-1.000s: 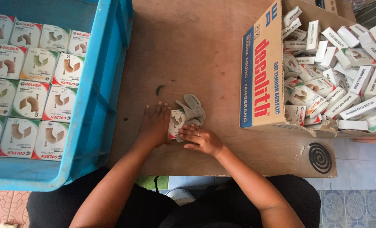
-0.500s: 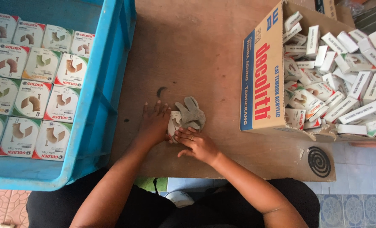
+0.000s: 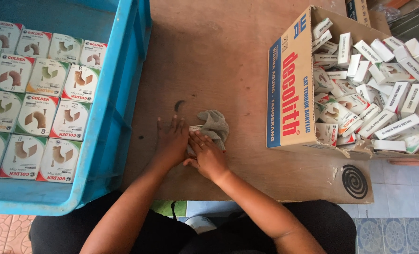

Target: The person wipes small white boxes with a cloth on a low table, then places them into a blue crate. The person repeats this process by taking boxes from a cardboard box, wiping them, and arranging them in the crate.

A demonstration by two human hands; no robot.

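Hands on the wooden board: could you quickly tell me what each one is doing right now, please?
Left hand: open, fingers spread, pressing flat on a small box.
Right hand: partly curled, touching the same box beside the grey cloth.

Grey cloth (image 3: 214,126); blue crate (image 3: 124,94); brown table (image 3: 219,56); black spiral coil (image 3: 354,181); white boxes (image 3: 369,70)

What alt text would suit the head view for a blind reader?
Both hands, left hand and right hand, press a grey cloth on a brown table, between a blue crate of small boxes and an open cardboard carton.
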